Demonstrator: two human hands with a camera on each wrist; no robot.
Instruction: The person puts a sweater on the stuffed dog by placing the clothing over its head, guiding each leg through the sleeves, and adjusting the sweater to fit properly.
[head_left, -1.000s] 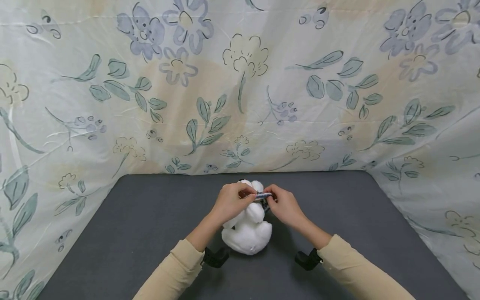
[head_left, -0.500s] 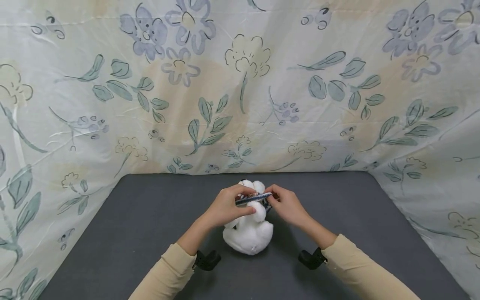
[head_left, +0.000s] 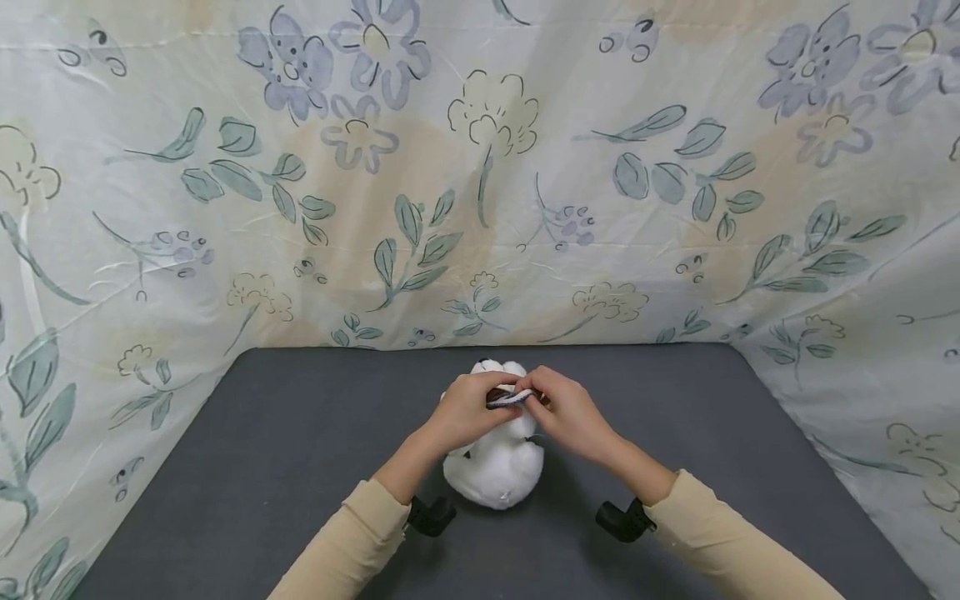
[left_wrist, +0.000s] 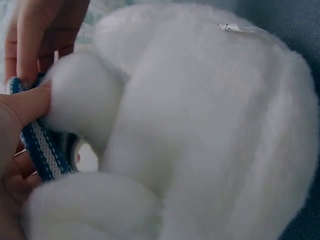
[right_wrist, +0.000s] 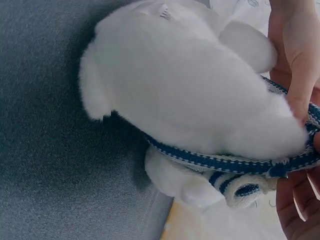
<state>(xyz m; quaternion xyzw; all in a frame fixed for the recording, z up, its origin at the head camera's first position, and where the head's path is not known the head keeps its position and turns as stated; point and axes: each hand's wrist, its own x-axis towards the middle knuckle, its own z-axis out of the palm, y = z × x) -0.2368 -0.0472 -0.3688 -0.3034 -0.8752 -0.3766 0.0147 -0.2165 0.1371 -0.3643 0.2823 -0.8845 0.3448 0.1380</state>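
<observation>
A white plush toy (head_left: 495,471) sits on the dark table, back toward me. At its upper end, both hands hold the edge of a small blue-and-white knitted sweater (head_left: 506,399). My left hand (head_left: 463,410) grips it, the thumb over the knit band (left_wrist: 42,145) beside a round plush limb (left_wrist: 85,95). Close by, my right hand (head_left: 566,414) pinches the other end of the edge. In the right wrist view the band (right_wrist: 215,162) runs along the toy's side, and a striped sleeve (right_wrist: 245,190) hangs beneath it. The toy's head is mostly hidden behind the hands.
The dark grey table (head_left: 315,433) spreads out around the toy. A flower-printed cloth (head_left: 480,208) hangs behind it and along both sides. A small white tag (left_wrist: 235,28) sticks out of the toy's back.
The left hand spread away and then came back toward the right hand. The right hand has shifted slightly left. The stretch of sweater edge between them now looks shorter and bent.
</observation>
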